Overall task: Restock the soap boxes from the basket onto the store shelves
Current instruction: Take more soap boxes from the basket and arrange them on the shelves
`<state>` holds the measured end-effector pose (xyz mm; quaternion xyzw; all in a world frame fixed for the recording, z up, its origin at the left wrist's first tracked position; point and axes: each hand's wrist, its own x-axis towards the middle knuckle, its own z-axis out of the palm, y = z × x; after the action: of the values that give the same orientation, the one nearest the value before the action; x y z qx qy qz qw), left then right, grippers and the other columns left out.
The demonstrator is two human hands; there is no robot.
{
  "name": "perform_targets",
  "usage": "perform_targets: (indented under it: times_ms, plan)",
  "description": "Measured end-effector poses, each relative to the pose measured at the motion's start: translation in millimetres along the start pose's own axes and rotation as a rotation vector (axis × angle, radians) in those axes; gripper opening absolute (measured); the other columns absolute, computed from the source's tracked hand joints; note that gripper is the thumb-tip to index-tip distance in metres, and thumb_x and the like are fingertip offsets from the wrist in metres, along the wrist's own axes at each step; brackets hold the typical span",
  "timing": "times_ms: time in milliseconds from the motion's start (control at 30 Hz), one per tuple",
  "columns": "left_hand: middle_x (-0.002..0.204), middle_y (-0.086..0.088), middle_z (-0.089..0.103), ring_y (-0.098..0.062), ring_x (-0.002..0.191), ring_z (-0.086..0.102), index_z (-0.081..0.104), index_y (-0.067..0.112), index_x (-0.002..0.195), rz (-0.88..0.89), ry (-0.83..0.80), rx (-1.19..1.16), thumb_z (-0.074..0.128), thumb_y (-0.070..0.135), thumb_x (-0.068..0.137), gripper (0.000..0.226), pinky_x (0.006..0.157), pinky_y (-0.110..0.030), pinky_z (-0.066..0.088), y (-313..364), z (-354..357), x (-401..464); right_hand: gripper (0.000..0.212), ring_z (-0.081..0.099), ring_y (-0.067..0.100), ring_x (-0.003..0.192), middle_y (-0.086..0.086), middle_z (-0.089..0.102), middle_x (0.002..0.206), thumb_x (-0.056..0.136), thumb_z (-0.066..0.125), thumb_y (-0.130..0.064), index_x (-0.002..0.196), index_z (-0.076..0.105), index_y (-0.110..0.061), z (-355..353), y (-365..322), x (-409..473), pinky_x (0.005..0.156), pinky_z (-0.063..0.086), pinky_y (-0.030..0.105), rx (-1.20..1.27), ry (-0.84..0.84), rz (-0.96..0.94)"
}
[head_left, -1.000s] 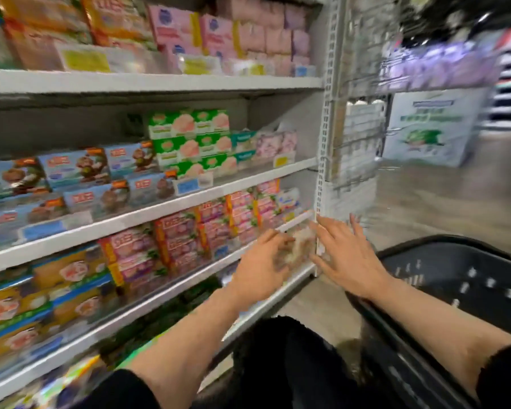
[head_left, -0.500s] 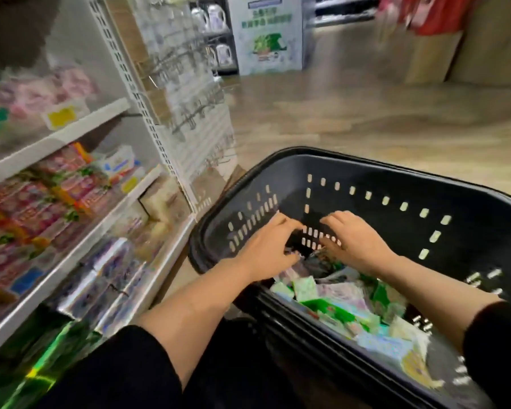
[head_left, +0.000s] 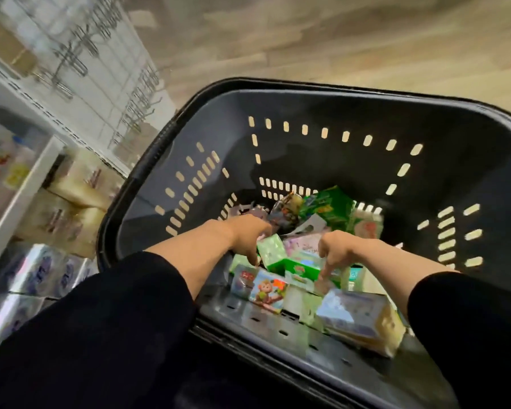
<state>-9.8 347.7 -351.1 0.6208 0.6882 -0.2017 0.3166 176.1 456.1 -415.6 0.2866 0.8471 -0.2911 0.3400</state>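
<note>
1. Left hand (head_left: 250, 236): inside the basket, fingers curled downward among the soap boxes; whether it pinches one cannot be told.
2. Right hand (head_left: 341, 250): likewise in the basket, fingers (head_left: 326, 268) pointing down onto a green box (head_left: 295, 265); grip unclear.
3. Soap boxes (head_left: 270, 289): loose heap on the basket floor, mixed colours, lying at all angles. Likely light, stiff cardboard, smooth-faced; best taken across the short sides, several per hand.
4. Basket (head_left: 148, 178): black, deep slotted walls, rim well above the heap; lifts must clear it. Far half bare.
5. Shelves (head_left: 27, 190): to the left, near the basket, already carrying stock.
</note>
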Motion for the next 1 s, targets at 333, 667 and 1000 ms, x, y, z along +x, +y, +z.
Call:
perform_targets:
  times_ms: [333,667,1000]
  plan:
    - [0.134,-0.008,0.054,-0.025,0.119,0.052,0.05,0.011,0.134,-0.016,-0.367,0.009,0.08,0.035,0.076,0.07,0.094,-0.029,0.042,-5.3,58.8,37.4,0.075,0.061,0.024,0.102,0.006,0.063,0.116,0.054,0.091,-0.041,0.115,0.064,-0.005,7.8,19.3,7.8,0.085,0.054,0.033,0.235,-0.035,0.039]
    - [0.135,-0.009,0.042,-0.027,0.119,0.041,0.042,0.018,0.135,-0.061,-0.424,-0.016,0.083,0.054,0.065,0.089,0.101,-0.039,0.04,-2.3,50.7,36.5,0.067,0.061,0.021,0.098,0.004,0.067,0.108,0.054,0.09,-0.041,0.108,0.069,-0.007,0.0,16.3,4.0,0.086,0.053,0.033,0.205,-0.052,0.011]
    - [0.119,-0.002,0.059,-0.021,0.106,0.055,0.05,0.014,0.124,-0.074,0.062,-0.198,0.086,0.034,0.067,0.071,0.088,-0.032,0.044,-12.2,-26.9,-21.1,0.03,0.059,0.018,0.073,0.002,0.062,0.074,0.072,0.077,-0.037,0.079,0.075,-0.008,-64.0,29.6,-44.2,0.066,0.051,0.029,0.59,0.185,-0.022]
